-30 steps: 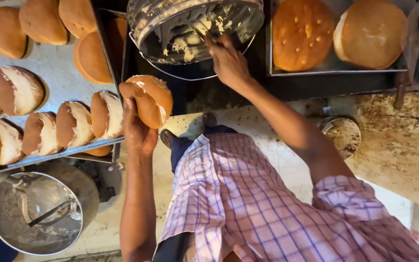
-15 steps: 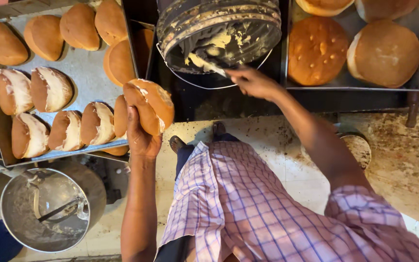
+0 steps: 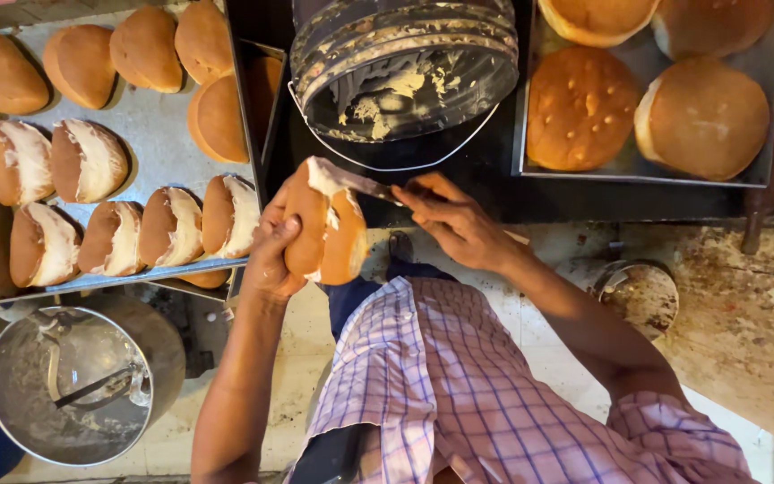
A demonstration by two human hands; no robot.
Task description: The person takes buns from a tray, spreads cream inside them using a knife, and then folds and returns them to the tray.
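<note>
My left hand (image 3: 272,255) grips a split brown bun (image 3: 324,231), held upright with its cut facing up. My right hand (image 3: 454,220) holds a knife (image 3: 356,182) whose blade, loaded with white cream, lies across the bun's opening. Just beyond stands a dark bucket (image 3: 405,67) smeared with cream, with a wire handle. To the left a metal tray (image 3: 150,134) carries several buns, the nearer ones filled with cream, the farther ones plain.
A second tray (image 3: 530,116) at the upper right holds large round buns. A steel pot (image 3: 69,385) with a handle inside sits at the lower left. A small round tin (image 3: 638,296) lies on the stained floor at the right. My checked shirt fills the bottom.
My right hand has drawn the knife out of the bucket and brought it to the bun. My left hand has moved the bun to the right, toward the knife.
</note>
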